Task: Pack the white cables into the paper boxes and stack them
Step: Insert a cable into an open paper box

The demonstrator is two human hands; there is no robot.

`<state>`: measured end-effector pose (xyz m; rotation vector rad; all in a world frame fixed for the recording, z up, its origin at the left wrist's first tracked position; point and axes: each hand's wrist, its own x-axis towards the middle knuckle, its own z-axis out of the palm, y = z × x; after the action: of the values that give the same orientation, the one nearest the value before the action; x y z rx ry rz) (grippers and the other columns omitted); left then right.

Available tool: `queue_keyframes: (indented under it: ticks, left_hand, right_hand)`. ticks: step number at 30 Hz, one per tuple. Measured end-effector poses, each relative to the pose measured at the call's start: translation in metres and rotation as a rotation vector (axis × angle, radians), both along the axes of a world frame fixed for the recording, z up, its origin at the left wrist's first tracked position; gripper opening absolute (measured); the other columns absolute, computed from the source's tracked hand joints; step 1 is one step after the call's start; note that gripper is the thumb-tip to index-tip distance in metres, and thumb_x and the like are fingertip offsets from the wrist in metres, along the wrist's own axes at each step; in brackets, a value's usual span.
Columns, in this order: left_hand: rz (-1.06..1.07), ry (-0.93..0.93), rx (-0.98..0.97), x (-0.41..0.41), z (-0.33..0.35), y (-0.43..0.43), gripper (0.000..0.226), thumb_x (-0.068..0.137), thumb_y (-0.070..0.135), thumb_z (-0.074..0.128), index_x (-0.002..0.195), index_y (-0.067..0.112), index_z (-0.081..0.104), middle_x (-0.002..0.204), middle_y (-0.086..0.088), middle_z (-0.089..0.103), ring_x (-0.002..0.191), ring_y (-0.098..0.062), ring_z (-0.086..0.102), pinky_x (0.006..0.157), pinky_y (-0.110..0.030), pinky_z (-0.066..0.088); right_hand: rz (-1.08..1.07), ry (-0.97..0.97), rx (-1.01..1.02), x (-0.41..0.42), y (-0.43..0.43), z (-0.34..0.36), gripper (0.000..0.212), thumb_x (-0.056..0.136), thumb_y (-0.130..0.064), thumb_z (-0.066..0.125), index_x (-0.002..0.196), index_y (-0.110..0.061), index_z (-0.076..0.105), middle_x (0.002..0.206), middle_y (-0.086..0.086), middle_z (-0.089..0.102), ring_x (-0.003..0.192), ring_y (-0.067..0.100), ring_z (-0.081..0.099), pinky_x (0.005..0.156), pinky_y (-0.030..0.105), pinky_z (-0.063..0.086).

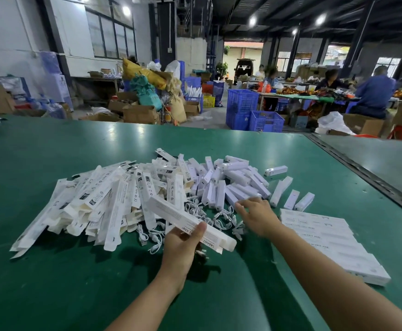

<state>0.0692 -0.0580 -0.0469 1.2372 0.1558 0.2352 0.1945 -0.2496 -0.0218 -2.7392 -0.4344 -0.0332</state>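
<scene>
Right now my left hand [183,242] grips a long white paper box [171,211] near its right end, thumb on top and fingers curled beneath. The box hangs slanted above the green desk [52,283], that end turned toward my right hand [258,217], ready for loading, I judge. The right hand reaches over the loose white cables [221,218] lying between the two hands. Its fingers [241,207] bend down by the small white blocks [233,180], and I cannot tell whether they pinch anything. Flat unfolded boxes [99,199] crowd the left. The stack of filled boxes [326,242] sits just right of my forearm, well inside the desk's dark seam [362,173]. Green surface nearest me leaves room to work.
</scene>
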Motion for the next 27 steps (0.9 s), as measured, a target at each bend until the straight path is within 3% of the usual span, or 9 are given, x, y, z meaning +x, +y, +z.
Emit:
queue_keyframes:
  ticks: [4, 6, 8, 12, 16, 19, 22, 25, 27]
  left_hand:
    - [0.050, 0.015, 0.033, 0.003, -0.002, 0.001, 0.054, 0.058, 0.056, 0.079, 0.088, 0.012, 0.072, 0.085, -0.010, 0.075, 0.088, -0.029, 0.072, 0.087, -0.038, 0.055]
    - [0.060, 0.014, 0.031, 0.003, -0.001, 0.001, 0.051, 0.059, 0.055, 0.079, 0.085, 0.012, 0.072, 0.076, -0.007, 0.073, 0.079, -0.025, 0.070, 0.079, -0.030, 0.055]
    - [0.052, 0.005, 0.013, 0.002, 0.001, 0.001, 0.051, 0.058, 0.055, 0.079, 0.082, 0.011, 0.069, 0.065, -0.002, 0.066, 0.062, -0.018, 0.062, 0.064, -0.023, 0.051]
    - [0.068, 0.004, -0.054, 0.001, 0.003, 0.001, 0.057, 0.055, 0.051, 0.080, 0.085, 0.005, 0.065, 0.064, -0.006, 0.066, 0.048, -0.013, 0.056, 0.046, -0.023, 0.048]
    - [0.111, 0.005, -0.113, 0.003, 0.005, 0.002, 0.055, 0.059, 0.043, 0.079, 0.096, 0.005, 0.063, 0.072, -0.011, 0.073, 0.050, -0.019, 0.065, 0.049, -0.025, 0.055]
    - [0.120, 0.010, -0.126, 0.004, 0.004, 0.002, 0.049, 0.065, 0.042, 0.075, 0.098, 0.007, 0.063, 0.074, -0.010, 0.075, 0.053, -0.019, 0.069, 0.050, -0.025, 0.056]
    - [0.155, 0.036, -0.149, 0.005, 0.003, 0.002, 0.045, 0.067, 0.044, 0.073, 0.095, 0.010, 0.062, 0.070, -0.009, 0.074, 0.053, -0.020, 0.070, 0.049, -0.025, 0.056]
    - [0.187, 0.051, -0.201, 0.006, 0.005, 0.002, 0.044, 0.070, 0.042, 0.071, 0.096, 0.008, 0.061, 0.069, -0.009, 0.073, 0.052, -0.020, 0.070, 0.047, -0.025, 0.055]
    - [0.194, 0.055, -0.223, 0.006, 0.006, 0.001, 0.043, 0.071, 0.041, 0.070, 0.097, 0.008, 0.062, 0.070, -0.009, 0.074, 0.052, -0.020, 0.070, 0.046, -0.025, 0.055]
  right_hand:
    - [0.061, 0.085, -0.141, 0.014, 0.006, -0.001, 0.042, 0.106, -0.039, 0.029, 0.121, -0.021, 0.064, 0.124, 0.008, 0.063, 0.123, 0.024, 0.046, 0.110, 0.040, 0.021]
    - [0.053, 0.068, -0.128, 0.012, 0.008, -0.001, 0.037, 0.105, -0.037, 0.033, 0.094, -0.026, 0.067, 0.103, 0.007, 0.066, 0.105, 0.024, 0.052, 0.105, 0.039, 0.032]
    - [0.023, 0.009, -0.048, 0.008, 0.009, -0.005, 0.036, 0.103, -0.034, 0.041, 0.072, -0.028, 0.058, 0.089, 0.005, 0.064, 0.089, 0.023, 0.052, 0.089, 0.035, 0.044]
    - [-0.125, -0.188, 0.097, -0.001, 0.009, -0.010, 0.027, 0.100, -0.029, 0.050, 0.104, -0.011, 0.069, 0.103, 0.010, 0.065, 0.095, 0.026, 0.058, 0.085, 0.037, 0.050]
    - [-0.271, -0.339, 0.261, -0.014, 0.005, -0.002, 0.022, 0.100, -0.032, 0.050, 0.105, -0.012, 0.059, 0.099, 0.002, 0.050, 0.085, 0.022, 0.051, 0.073, 0.033, 0.043]
    - [-0.375, -0.377, 0.440, -0.027, 0.004, 0.007, 0.016, 0.100, -0.031, 0.050, 0.097, -0.015, 0.049, 0.093, 0.003, 0.052, 0.079, 0.023, 0.050, 0.069, 0.033, 0.037]
    - [-0.422, -0.288, 0.774, -0.049, 0.005, 0.016, 0.015, 0.099, -0.033, 0.051, 0.089, -0.025, 0.043, 0.081, 0.004, 0.058, 0.073, 0.024, 0.055, 0.060, 0.034, 0.038]
    - [-0.388, -0.088, 1.099, -0.078, 0.007, 0.016, 0.004, 0.098, -0.034, 0.053, 0.094, -0.035, 0.052, 0.076, 0.005, 0.061, 0.060, 0.015, 0.059, 0.060, 0.037, 0.049]
    - [-0.325, 0.041, 1.215, -0.096, 0.010, 0.011, 0.010, 0.098, -0.031, 0.056, 0.103, -0.027, 0.063, 0.074, 0.003, 0.062, 0.058, 0.010, 0.060, 0.062, 0.032, 0.054]
